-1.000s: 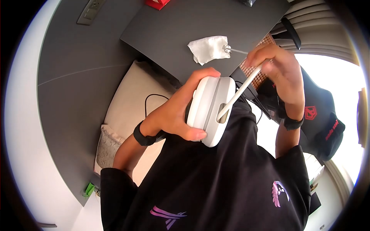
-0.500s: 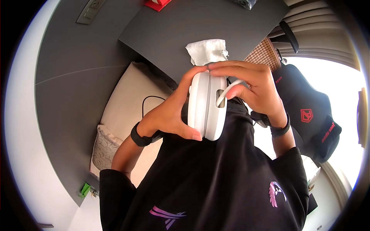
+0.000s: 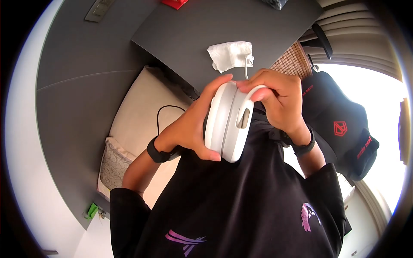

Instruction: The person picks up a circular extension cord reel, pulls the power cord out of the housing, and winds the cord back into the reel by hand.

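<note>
A round, thick white device (image 3: 226,124) with a grey seam round its edge is held up in front of my chest, slightly tilted. My left hand (image 3: 193,124) wraps its left side, thumb at the bottom and fingers at the top. My right hand (image 3: 282,96) is closed at the upper right, its thumb and fingers pinching a white cord (image 3: 248,97) that comes from a slot in the device's side. Another stretch of white cord (image 3: 246,71) shows above my right fingers, near a crumpled white tissue (image 3: 228,56). The fingertips of my left hand are partly hidden.
A grey table (image 3: 189,43) lies ahead, with a red item (image 3: 174,3) at its far edge. A black gaming chair (image 3: 335,116) stands on the right. To the left is a beige bed (image 3: 142,99) with a patterned pillow (image 3: 114,163) and a black cable (image 3: 159,116).
The device has tilted and shifted slightly left. My right hand has moved with the cord up toward the device's top, baring the slot. More white cord now shows by the tissue.
</note>
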Motion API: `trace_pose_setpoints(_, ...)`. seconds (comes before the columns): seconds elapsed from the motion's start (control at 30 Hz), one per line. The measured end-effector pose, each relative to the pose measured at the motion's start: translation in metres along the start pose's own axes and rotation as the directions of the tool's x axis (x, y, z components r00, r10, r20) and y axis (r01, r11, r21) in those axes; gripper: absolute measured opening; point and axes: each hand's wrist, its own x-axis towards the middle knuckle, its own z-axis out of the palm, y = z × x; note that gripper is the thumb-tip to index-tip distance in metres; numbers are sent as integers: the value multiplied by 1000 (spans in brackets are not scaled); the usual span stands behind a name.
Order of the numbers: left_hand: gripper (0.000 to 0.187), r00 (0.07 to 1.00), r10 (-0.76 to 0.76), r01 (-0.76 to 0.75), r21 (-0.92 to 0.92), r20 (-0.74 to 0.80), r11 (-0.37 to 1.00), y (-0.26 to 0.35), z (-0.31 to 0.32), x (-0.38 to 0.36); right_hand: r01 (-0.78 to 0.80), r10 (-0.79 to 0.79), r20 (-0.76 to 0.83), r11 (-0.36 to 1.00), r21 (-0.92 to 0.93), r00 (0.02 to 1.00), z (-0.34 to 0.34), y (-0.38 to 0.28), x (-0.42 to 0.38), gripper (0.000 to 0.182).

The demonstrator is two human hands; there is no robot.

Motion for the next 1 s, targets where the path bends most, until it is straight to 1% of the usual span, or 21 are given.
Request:
trace_pose_setpoints(0.03, 131, 999, -40, 38, -80, -23, 996, 1, 2, 1, -30, 31, -20, 999, 24, 999, 1, -3, -1, 45)
trace_pose_setpoints(0.13, 113, 970, -235, 212, -255, -60, 943, 3, 3, 5, -19, 24, -63, 997, 75, 998, 6, -13, -2, 16)
trace_pose_setpoints(0.2, 105, 900, -433, 418, -366, 46, 831, 19, -3, 15, -30, 35, -59, 996, 85, 998, 7, -15, -1, 18)
trace_pose_setpoints(0.23, 101, 846, -522, 515, -414, 107, 751, 24, -5, 21, -40, 45, -54, 995, 92, 998, 6, -15, -2, 19)
trace_pose_setpoints(0.27, 105, 833, -530, 541, -424, 156, 726, 23, -9, 22, -44, 51, -52, 992, 117, 997, 6, -13, -2, 19)
trace_pose_setpoints(0.3, 110, 904, -405, 422, -417, 134, 805, 16, -9, 19, -46, 54, -56, 989, 140, 997, 7, -10, -2, 20)
trace_pose_setpoints(0.33, 115, 955, -272, 296, -408, 117, 864, 3, -9, 16, -51, 61, -60, 985, 162, 996, 7, -7, -2, 21)
trace_pose_setpoints(0.37, 119, 986, -133, 164, -397, 103, 903, -8, -9, 13, -46, 56, -58, 984, 170, 997, 8, -6, -1, 21)
trace_pose_setpoints(0.43, 126, 996, 70, -52, -316, 46, 947, -16, -2, 10, -36, 48, -63, 982, 186, 997, 9, -3, 0, 23)
trace_pose_setpoints(0.47, 130, 985, 173, -160, -273, 25, 949, -17, 2, 9, -69, 82, -58, 977, 204, 995, 9, 0, -1, 24)
trace_pose_setpoints(0.57, 136, 994, 110, -106, -136, 26, 985, -15, -3, 3, -139, 154, -40, 958, 249, 987, 9, 4, -1, 28)
trace_pose_setpoints(0.63, 126, 998, 34, -23, -182, 60, 983, -9, -2, 5, -160, 174, -30, 949, 271, 984, 9, 4, -2, 30)
trace_pose_setpoints(0.67, 121, 997, -3, 18, -204, 75, 979, -4, -2, 7, -153, 161, -7, 951, 267, 987, 8, 2, -3, 36)
trace_pose_setpoints(0.73, 106, 972, -221, 235, -376, 81, 896, 1, -1, 11, -136, 128, 48, 956, 261, 991, 6, -1, -4, 47)
trace_pose_setpoints(0.77, 100, 941, -325, 333, -456, 100, 825, 5, -1, 13, -131, 117, 69, 959, 250, 991, 6, -3, -3, 48)
trace_pose_setpoints(0.8, 87, 908, -386, 418, -328, 160, 847, 13, -6, 18, -125, 107, 87, 963, 239, 990, 5, -5, -3, 48)
trace_pose_setpoints(0.9, 86, 803, -543, 589, -186, 248, 786, 27, -17, 30, -137, 114, 111, 964, 230, 987, 1, -5, -3, 48)
trace_pose_setpoints(0.93, 88, 792, -550, 605, -214, 267, 767, 28, -19, 29, -134, 111, 112, 964, 230, 987, 0, -5, -3, 49)
trace_pose_setpoints(0.97, 91, 873, -435, 480, -225, 222, 848, 20, -19, 26, -131, 107, 112, 964, 230, 988, -1, -4, -3, 49)
trace_pose_setpoints(1.0, 94, 932, -313, 350, -230, 181, 908, 7, -18, 19, -121, 101, 97, 966, 228, 990, -1, -4, -3, 49)
